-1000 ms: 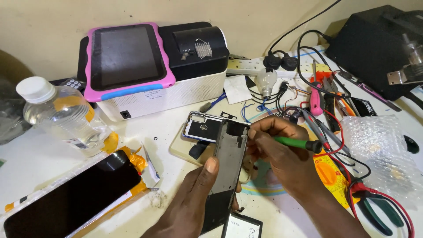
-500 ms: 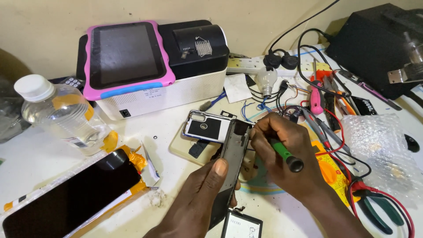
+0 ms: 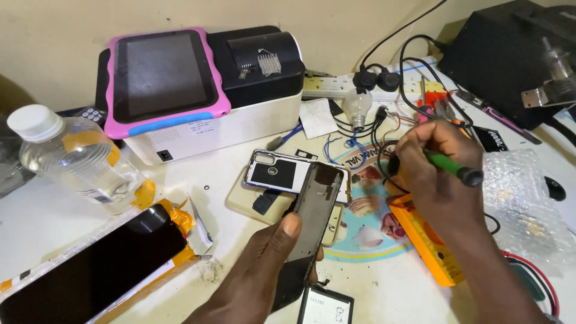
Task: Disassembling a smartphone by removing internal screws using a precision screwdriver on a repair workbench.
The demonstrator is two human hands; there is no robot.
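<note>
My left hand [image 3: 264,270] grips an opened dark phone body [image 3: 312,210] by its lower half, tilted up over the table. My right hand [image 3: 435,171] holds a green-handled screwdriver [image 3: 453,168], lifted to the right of the phone and apart from it. Just behind the phone lies a silver-edged phone back cover [image 3: 276,174] on a beige case [image 3: 246,201]. A small black battery [image 3: 324,306] rests near the front edge below my left hand.
A new black screen [image 3: 90,270] lies in yellow packaging at front left, beside a clear water bottle [image 3: 72,159]. A pink-cased tablet [image 3: 162,78] leans on a white-and-black box. Cables, a power strip [image 3: 360,87], a bulb, pliers and bubble wrap [image 3: 522,204] crowd the right side.
My right hand has pulled the screwdriver away from the phone's top edge and moved it right and up. The phone has tilted a little in my left hand.
</note>
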